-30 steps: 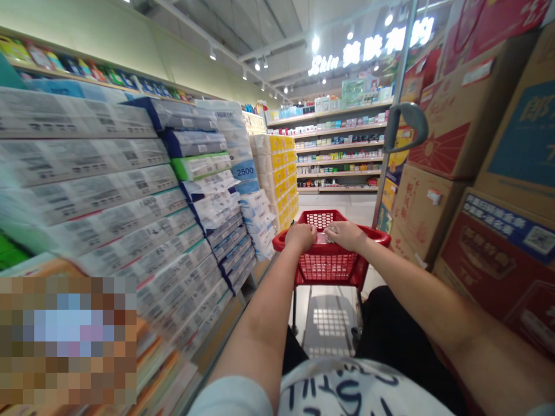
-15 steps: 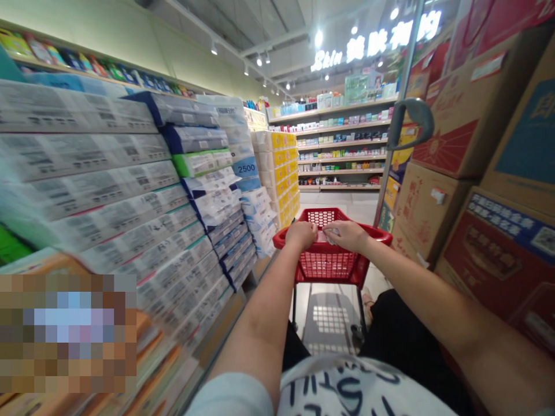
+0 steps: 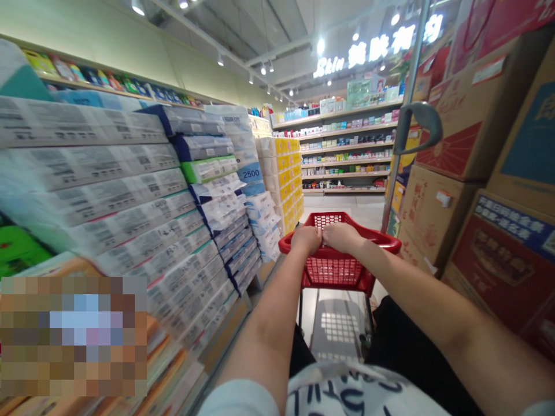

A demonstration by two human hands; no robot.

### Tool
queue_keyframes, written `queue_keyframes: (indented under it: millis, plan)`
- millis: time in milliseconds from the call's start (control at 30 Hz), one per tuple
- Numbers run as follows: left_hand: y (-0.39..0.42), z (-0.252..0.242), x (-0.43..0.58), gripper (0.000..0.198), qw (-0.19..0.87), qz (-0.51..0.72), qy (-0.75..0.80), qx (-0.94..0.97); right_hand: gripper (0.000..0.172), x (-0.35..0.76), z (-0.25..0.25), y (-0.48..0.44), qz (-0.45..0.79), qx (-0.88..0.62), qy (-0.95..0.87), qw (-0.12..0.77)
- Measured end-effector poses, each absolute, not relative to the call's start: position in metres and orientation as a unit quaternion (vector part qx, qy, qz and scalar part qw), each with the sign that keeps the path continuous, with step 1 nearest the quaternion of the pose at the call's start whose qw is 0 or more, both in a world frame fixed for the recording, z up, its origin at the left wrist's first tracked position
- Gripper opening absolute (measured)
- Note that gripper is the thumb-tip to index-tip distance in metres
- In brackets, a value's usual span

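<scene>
Fingers [image 3: 313, 237] of the left hand [image 3: 306, 240] and the right hand [image 3: 341, 237] lie together and curl closed over the near rim of a red plastic shopping cart [image 3: 381, 238]. The two hands sit side by side at the middle of that rim, knuckles up and just touching or very nearly so. Both arms reach forward and inward from the shoulders, with the left forearm [image 3: 269, 323] and right forearm [image 3: 433, 306] converging on the rim, elbows nearly straight. The cart stands directly ahead of the person's white printed shirt [image 3: 347, 393] and black trousers [image 3: 416, 346], on a wheeled metal frame, with its red mesh wall [image 3: 332, 270] below the hands. Along the cart's left side, stacked packs of tissue [image 3: 130, 173] fill a store shelf, including a pack marked 2500 [image 3: 250, 173]. Along its right side stand stacked cardboard cartons [image 3: 437, 219] and a metal pole with a curved grey handle [image 3: 418, 127]. Ahead, beyond the far rim, stand shelves of boxed goods [image 3: 347, 150] beneath an illuminated sign [image 3: 377, 52]
</scene>
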State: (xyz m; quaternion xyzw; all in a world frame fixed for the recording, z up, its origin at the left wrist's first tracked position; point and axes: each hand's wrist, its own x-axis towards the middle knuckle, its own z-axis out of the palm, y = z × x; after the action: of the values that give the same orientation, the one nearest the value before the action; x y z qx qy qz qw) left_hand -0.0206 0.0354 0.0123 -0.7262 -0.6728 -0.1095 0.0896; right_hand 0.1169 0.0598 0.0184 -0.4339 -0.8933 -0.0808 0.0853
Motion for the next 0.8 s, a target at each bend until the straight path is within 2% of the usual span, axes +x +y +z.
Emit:
queue_keyframes:
  millis: [100, 300, 400, 467, 533, 700, 800]
  plan:
    - [0.036, 0.012, -0.023, 0.050, 0.078, -0.120, -0.673, -0.726, 0.043, 0.117, 0.011, 0.058, -0.056, -0.426, -0.891, 0.144]
    - [0.028, 0.014, -0.023, 0.053, 0.022, -0.245, -0.584, -0.774, 0.041, 0.122, 0.007, 0.076, 0.061, -0.423, -0.868, 0.254]
    - [0.025, 0.014, -0.022, 0.065, 0.000, -0.210, -0.550, -0.808, 0.043, 0.127, 0.005, 0.084, 0.106, -0.435, -0.825, 0.345]
    - [0.025, 0.014, -0.022, 0.066, -0.009, -0.165, -0.562, -0.811, 0.044, 0.135, 0.004, 0.085, 0.098, -0.454, -0.792, 0.396]
    - [0.028, 0.013, -0.021, 0.059, -0.015, -0.144, -0.584, -0.799, 0.042, 0.147, 0.002, 0.084, 0.051, -0.475, -0.802, 0.357]
    - [0.032, 0.013, -0.013, 0.039, 0.006, -0.200, -0.580, -0.790, 0.026, 0.177, 0.003, 0.085, -0.035, -0.448, -0.888, 0.099]
    - [0.027, 0.014, -0.009, 0.034, 0.026, -0.222, -0.562, -0.796, 0.025, 0.182, 0.004, 0.092, -0.030, -0.462, -0.886, 0.035]
